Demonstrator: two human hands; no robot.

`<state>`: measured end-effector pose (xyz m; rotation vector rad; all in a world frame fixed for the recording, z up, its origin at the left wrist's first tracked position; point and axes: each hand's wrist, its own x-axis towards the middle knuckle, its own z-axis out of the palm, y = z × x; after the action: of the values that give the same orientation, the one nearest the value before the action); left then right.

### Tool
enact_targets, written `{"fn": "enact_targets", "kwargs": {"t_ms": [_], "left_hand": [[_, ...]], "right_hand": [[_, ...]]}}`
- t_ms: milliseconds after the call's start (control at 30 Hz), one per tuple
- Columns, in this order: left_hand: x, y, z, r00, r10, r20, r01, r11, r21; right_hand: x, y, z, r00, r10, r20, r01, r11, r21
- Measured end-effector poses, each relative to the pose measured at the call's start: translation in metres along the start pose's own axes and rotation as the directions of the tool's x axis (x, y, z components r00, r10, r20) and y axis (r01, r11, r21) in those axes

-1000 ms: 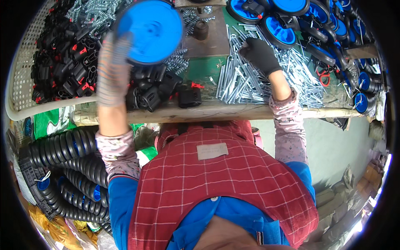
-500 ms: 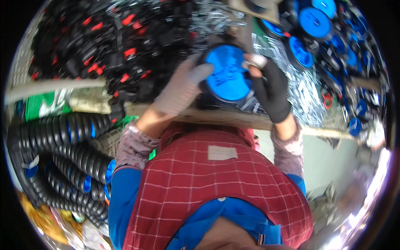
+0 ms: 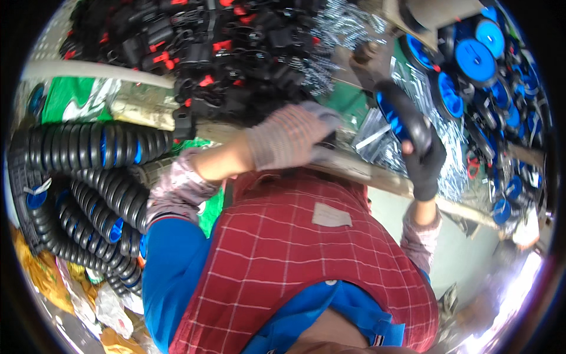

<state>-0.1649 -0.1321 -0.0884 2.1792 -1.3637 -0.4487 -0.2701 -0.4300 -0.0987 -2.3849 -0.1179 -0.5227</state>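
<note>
My right hand, in a black glove with bare fingertips, grips a wheel by its black tyre. The wheel is tilted on edge, so part of its blue hub faces left. My left hand, in a pale striped glove, is at the front edge of the bench beside the pile of black plastic parts. Its fingers are curled and blurred around something dark that I cannot make out. Below the raised wheel lie bundles of thin metal rods.
More blue-hubbed wheels are heaped at the right. Small metal pieces lie at the back. Rows of stacked black wheels stand low on the left. The wooden bench edge runs before me.
The wheel, earlier facing up between both hands, has moved right and tipped on edge in my right hand. My left hand has let it go and come to the bench edge. The view has shifted.
</note>
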Motion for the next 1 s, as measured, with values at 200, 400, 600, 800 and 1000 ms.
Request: {"fn": "enact_targets", "kwargs": {"t_ms": [200,400,600,800,1000], "left_hand": [[0.024,-0.009,0.006,0.909,-0.169,0.382,0.027,0.936,0.351],[0.069,-0.006,0.001,0.947,-0.22,0.236,0.276,0.931,-0.24],[0.136,-0.033,-0.003,0.855,-0.518,0.032,0.213,0.295,-0.931],[0.138,-0.031,-0.016,0.833,-0.531,0.157,0.274,0.149,-0.95],[0.139,-0.037,-0.015,0.839,-0.523,0.153,0.284,0.181,-0.942]], "right_hand": [[-0.017,0.035,0.011,0.815,0.512,-0.272,-0.355,0.811,0.465],[0.0,0.055,0.035,0.747,0.61,-0.266,-0.224,0.607,0.762],[0.041,0.062,0.058,0.769,0.076,-0.634,-0.01,0.994,0.107],[0.058,0.031,0.064,0.735,0.507,-0.449,-0.14,0.762,0.632],[0.066,0.005,0.078,0.811,0.465,-0.356,-0.21,0.798,0.565]]}}
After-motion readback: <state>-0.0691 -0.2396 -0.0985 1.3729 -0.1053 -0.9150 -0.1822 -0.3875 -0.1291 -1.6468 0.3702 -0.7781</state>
